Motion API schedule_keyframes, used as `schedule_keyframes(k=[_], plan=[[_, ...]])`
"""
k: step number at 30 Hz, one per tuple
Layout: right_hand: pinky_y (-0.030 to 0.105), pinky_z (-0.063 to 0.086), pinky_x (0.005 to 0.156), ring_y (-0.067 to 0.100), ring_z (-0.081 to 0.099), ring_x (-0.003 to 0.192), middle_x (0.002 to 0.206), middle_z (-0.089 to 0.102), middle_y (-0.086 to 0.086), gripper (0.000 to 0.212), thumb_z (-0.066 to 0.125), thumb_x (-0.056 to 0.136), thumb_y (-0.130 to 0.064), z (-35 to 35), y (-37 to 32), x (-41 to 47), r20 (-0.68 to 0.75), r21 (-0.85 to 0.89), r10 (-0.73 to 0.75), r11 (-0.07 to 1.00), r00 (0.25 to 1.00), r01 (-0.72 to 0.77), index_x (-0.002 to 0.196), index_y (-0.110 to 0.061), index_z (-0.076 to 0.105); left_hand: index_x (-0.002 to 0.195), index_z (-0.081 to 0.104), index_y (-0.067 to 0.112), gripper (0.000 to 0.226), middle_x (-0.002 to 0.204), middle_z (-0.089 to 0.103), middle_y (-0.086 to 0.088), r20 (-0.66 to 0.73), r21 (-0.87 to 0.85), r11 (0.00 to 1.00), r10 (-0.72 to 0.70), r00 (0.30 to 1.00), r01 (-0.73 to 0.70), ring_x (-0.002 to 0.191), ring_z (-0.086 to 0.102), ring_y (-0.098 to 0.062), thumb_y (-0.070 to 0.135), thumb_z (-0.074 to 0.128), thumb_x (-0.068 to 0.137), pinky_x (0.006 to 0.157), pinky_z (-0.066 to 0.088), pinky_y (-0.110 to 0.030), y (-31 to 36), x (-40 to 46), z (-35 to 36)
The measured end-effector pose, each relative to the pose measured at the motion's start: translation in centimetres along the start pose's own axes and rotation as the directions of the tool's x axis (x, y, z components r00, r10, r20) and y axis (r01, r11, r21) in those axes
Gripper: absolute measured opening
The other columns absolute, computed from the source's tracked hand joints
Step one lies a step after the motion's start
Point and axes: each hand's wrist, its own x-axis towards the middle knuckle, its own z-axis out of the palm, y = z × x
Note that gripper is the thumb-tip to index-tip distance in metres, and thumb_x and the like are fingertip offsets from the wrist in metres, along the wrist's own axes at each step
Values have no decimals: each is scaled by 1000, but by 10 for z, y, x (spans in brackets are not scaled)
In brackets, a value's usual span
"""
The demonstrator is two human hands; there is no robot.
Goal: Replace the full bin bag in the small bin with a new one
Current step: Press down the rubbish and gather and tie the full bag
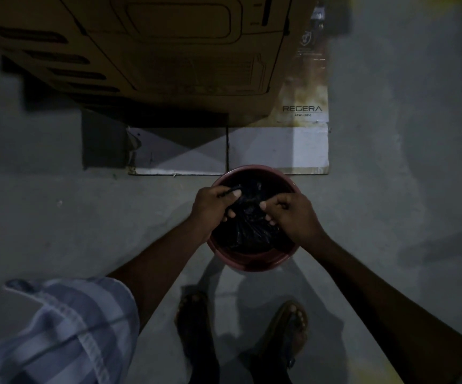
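Observation:
A small round dark-red bin (252,261) stands on the grey floor right in front of my feet. Inside it sits a black bin bag (249,225), gathered and crumpled at the top. My left hand (213,206) pinches a strip of the bag's top near the bin's left rim. My right hand (293,214) grips the bag's top on the right side. Both hands are above the bin's opening, close together. What is in the bag is hidden.
A large brown cardboard box (152,51) stands just behind the bin, with flattened cardboard (279,145) lying on the floor under it. My two sandalled feet (240,328) are just behind the bin's near side. Bare concrete floor spreads left and right.

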Motion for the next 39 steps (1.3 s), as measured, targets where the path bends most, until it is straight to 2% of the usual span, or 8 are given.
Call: schedule_keyframes(k=[5,9,17,21,24,31,36,39], plan=[[26,57,64,7,69,59,62,73,-5,26,74,91,-30,-11,14,-8,-24,-234,-45,972,999,38,68,-18,75,92,79,9,19,67,71,-14,-94,167,986,37,995,-21,55,64,-22,27,76,91,54,49,-26,-12,2,-8],[33,59,63,7,67,56,61,71,-6,26,75,90,-30,-18,33,-10,-67,-403,-71,915,995,38,67,-19,76,90,82,16,24,79,78,-8,-192,551,829,235,953,-93,75,73,-25,38,73,88,73,59,-34,-23,-1,-16],[30,54,54,17,68,55,61,71,2,26,74,90,-28,-14,40,-7,-167,-500,-10,863,986,-76,68,-14,76,88,79,19,23,84,72,-5,-221,740,672,289,932,-33,80,71,-29,40,69,91,70,58,-38,-16,-1,-27],[31,51,68,28,70,87,96,74,7,18,64,90,-32,0,31,-12,-189,-677,-45,730,981,-96,95,-19,76,95,73,17,19,99,65,-7,-133,793,604,300,945,-80,92,67,-29,34,65,95,76,55,-40,-13,-11,-24],[40,50,88,30,60,108,126,62,7,52,68,84,-45,26,18,-17,-91,-787,-275,609,957,100,131,-24,63,103,69,19,22,105,61,-8,-106,785,611,292,950,-101,95,65,-30,35,60,91,82,57,-44,-1,-14,-21],[44,54,73,38,61,95,111,66,13,70,70,79,-35,57,24,5,68,-895,-130,430,989,118,143,-16,51,126,61,22,57,134,55,-7,-30,776,609,296,955,-165,120,51,-34,30,56,69,103,43,-44,14,-42,3],[45,57,75,42,69,87,94,74,20,40,48,80,-27,28,1,6,-49,-709,-280,686,959,164,103,-6,73,135,57,20,66,145,51,-7,-24,656,720,321,947,-227,129,47,-34,30,50,70,110,40,-47,14,-64,0],[46,55,80,42,70,93,105,75,23,38,58,85,-26,9,-46,-27,-180,-589,-314,793,932,154,113,-6,75,134,57,18,49,135,56,-7,-160,522,785,475,865,-334,122,51,-31,21,56,85,106,43,-46,21,-85,-9]])
